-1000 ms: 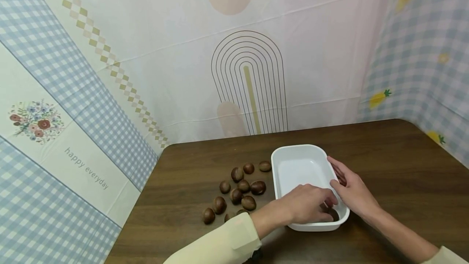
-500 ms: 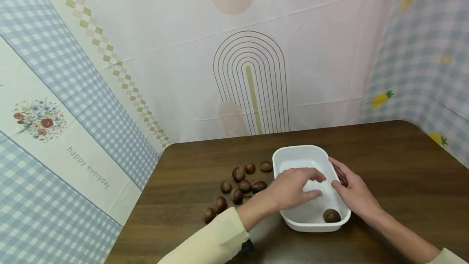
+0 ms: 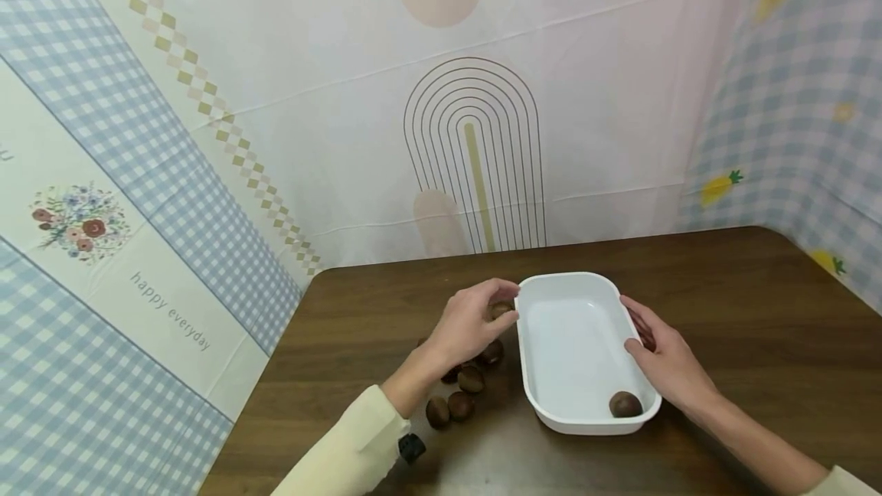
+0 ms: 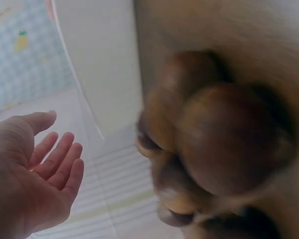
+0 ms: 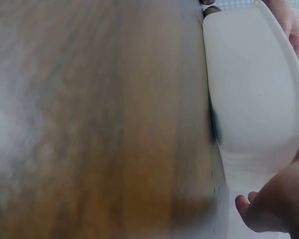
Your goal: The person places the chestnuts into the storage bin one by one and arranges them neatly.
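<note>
A deep white rectangular tray point(image 3: 575, 358) stands on the table with one brown chestnut point(image 3: 625, 404) in its near right corner. At its right side, my right hand point(image 3: 664, 362) grips the wall, thumb at the rim and fingers along the outside; the right wrist view has this hand point(image 5: 276, 201) at the tray's end. My left hand point(image 3: 472, 320) hovers by the tray's left rim, above several loose chestnuts point(image 3: 472, 380), and partly hides them. Nothing is held in it: the left wrist view shows its fingers point(image 4: 60, 162) loosely bent and apart from the chestnuts.
The dark wooden table point(image 3: 744, 305) reaches back to a patterned cloth backdrop point(image 3: 606, 98). A blue checked cloth point(image 3: 792, 136) hangs at the right. On the left wrist sits a small black device point(image 3: 411, 448).
My left hand has come out of the tray's near corner and moved left and back over the loose chestnuts, leaving one chestnut in the tray. My right hand stays at the tray's side.
</note>
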Demonstrator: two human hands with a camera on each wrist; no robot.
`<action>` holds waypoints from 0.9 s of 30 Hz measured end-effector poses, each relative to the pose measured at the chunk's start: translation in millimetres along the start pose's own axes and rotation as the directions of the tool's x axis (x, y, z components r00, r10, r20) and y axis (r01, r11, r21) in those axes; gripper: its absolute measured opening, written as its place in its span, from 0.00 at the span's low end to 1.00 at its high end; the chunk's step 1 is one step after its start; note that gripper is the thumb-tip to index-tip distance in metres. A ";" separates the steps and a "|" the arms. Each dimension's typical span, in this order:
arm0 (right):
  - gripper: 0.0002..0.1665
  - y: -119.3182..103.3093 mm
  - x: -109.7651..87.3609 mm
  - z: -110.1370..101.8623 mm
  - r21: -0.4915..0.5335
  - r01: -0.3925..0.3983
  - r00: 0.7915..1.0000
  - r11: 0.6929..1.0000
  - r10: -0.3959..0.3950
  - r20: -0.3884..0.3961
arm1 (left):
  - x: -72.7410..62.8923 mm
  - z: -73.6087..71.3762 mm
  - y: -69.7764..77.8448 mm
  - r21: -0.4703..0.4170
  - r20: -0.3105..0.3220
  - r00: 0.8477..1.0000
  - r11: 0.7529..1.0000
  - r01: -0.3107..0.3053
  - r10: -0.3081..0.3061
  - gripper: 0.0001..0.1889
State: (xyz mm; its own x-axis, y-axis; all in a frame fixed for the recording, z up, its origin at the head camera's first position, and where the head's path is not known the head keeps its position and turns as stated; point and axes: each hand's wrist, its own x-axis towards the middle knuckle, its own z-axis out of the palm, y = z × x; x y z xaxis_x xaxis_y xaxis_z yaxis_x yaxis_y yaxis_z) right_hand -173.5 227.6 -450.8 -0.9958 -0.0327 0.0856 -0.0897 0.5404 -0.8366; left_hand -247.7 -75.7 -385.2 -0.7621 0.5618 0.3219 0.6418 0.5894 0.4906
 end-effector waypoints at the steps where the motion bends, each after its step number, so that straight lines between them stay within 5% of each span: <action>1: 0.38 -0.2 -0.1 -0.1 0.001 0.000 1.000 1.000 0.000 -0.001 | -2.7 -0.8 -4.0 -0.003 0.000 1.000 1.000 0.007 -0.007 0.19; 13: 0.38 0.2 -0.6 -0.2 0.020 -0.002 1.000 1.000 0.002 -0.003 | -29.2 4.6 -33.2 0.083 0.055 0.996 0.994 0.067 -0.072 0.19; 27: 0.38 -0.6 0.2 0.7 -0.001 -0.011 1.000 1.000 0.011 0.007 | -42.7 16.9 -44.4 0.186 0.130 0.988 0.981 0.058 -0.084 0.21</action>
State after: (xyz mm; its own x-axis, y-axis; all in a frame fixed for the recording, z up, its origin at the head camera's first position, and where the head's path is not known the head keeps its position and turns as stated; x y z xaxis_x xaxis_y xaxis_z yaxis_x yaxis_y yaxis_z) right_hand -173.6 226.7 -450.7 -0.9968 -0.0325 0.0727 -0.0787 0.5413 -0.8371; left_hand -242.3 -116.0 -434.5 -0.7953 0.5815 0.1714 0.6009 0.7191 0.3490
